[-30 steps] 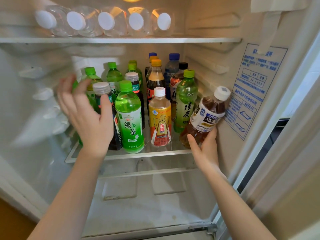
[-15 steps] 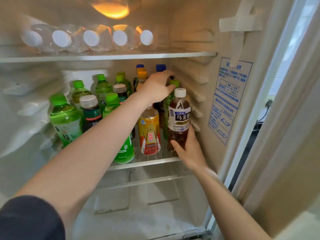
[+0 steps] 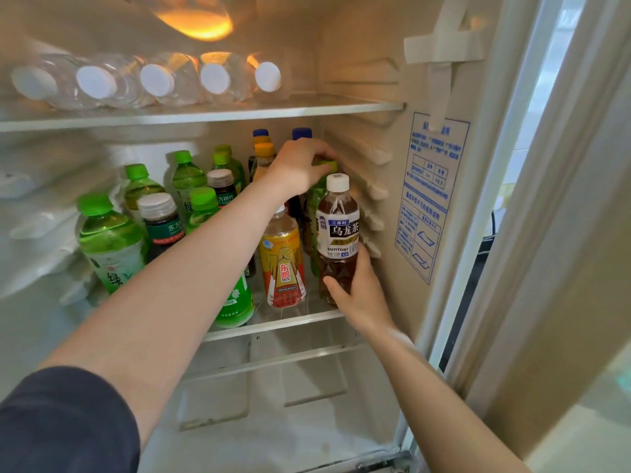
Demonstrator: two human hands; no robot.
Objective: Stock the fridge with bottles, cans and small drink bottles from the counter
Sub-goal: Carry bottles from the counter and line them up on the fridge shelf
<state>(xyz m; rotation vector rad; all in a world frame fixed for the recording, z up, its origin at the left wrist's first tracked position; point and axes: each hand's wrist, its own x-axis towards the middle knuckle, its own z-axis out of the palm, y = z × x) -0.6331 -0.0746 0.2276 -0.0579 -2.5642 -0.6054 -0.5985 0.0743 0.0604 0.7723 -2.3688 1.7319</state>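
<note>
Here my right grip (image 3: 362, 291) wraps the upright brown tea bottle (image 3: 338, 230); my left grip (image 3: 297, 165) clasps a green cap (image 3: 330, 164).

The oolong tea bottle (image 3: 337, 240) is dark brown, white-capped, with a white-and-navy label. The energy drink bottle (image 3: 282, 268) is yellow and red, the green tea bottles (image 3: 109, 240) bright green.

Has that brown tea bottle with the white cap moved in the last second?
Yes. The brown tea bottle, tilted toward the fridge wall before, now stands upright beside the yellow bottle.
</note>
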